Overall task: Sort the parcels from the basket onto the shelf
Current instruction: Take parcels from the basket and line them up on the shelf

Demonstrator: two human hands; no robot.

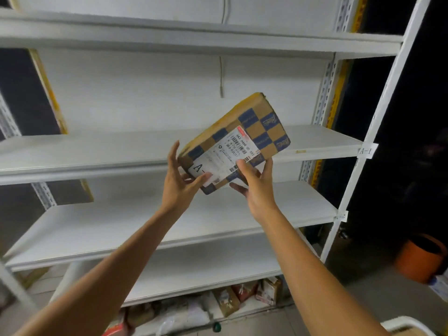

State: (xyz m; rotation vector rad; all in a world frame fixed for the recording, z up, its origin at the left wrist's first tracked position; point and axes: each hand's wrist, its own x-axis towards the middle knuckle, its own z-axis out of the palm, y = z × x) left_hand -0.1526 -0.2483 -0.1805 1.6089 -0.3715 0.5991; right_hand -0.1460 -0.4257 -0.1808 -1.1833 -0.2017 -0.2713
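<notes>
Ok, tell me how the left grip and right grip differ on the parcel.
The left grip is at the parcel's lower left end; the right grip is at its lower edge, nearer the middle. The left grip's fingers stretch up, nearly straight; the right grip's reach beneath the parcel. The left thumb lies by the written A-; the right thumb by the barcode. Both hold the tilted parcel, thumbs on its label.
</notes>
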